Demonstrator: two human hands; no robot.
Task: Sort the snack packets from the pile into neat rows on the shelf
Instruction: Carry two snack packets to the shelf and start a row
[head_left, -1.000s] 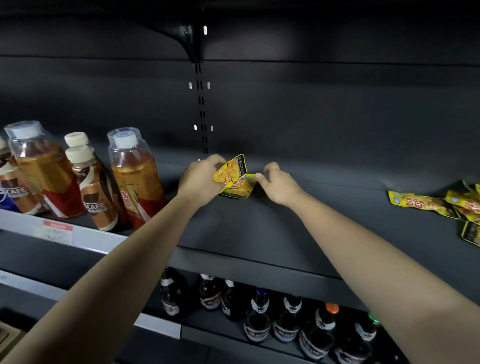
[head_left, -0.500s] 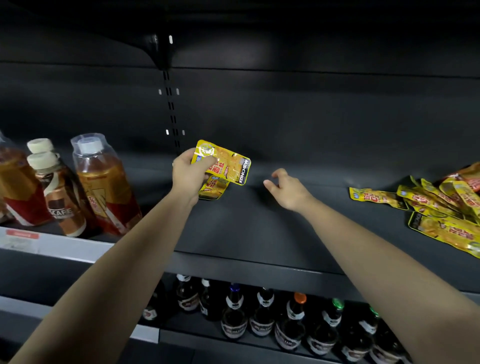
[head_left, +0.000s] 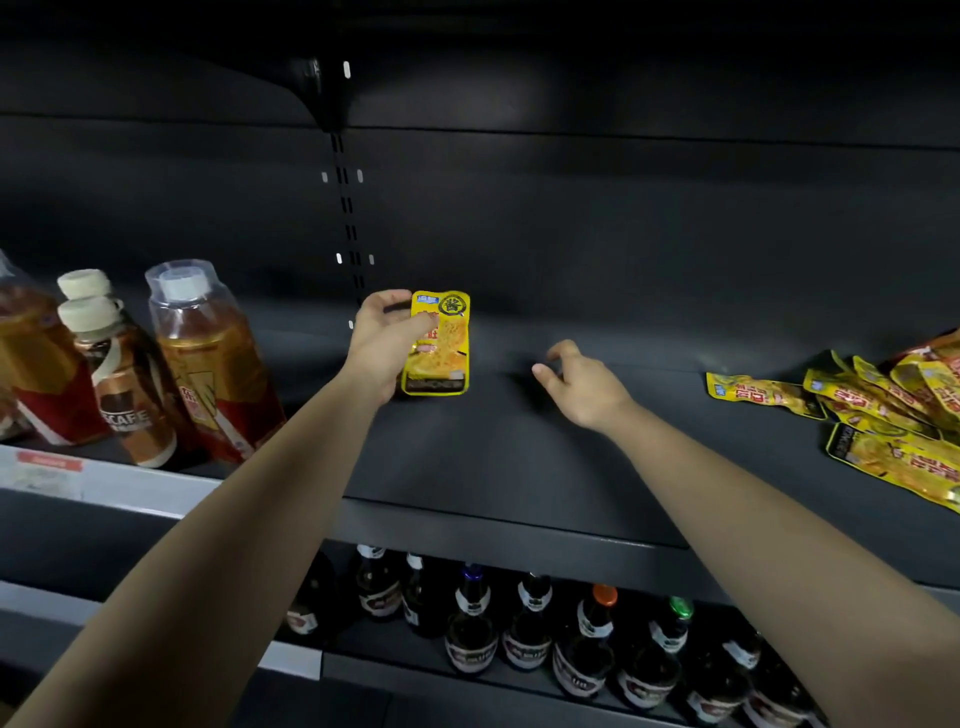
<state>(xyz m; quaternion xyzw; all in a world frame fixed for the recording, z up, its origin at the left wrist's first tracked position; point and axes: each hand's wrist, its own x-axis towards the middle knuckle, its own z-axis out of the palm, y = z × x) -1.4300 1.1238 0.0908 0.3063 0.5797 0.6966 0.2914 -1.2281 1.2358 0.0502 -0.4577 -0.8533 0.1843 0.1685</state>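
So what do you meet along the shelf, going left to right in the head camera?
Nescafe coffee bottle → amber drink bottle → left hand gripping a yellow snack packet → right hand, empty → pile of snack packets.

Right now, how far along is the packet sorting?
Barely begun. Done: no row stands on the shelf yet. In hand: the left hand holds one yellow packet upright near the back; the right hand hovers empty. Left: the jumbled pile at the right.
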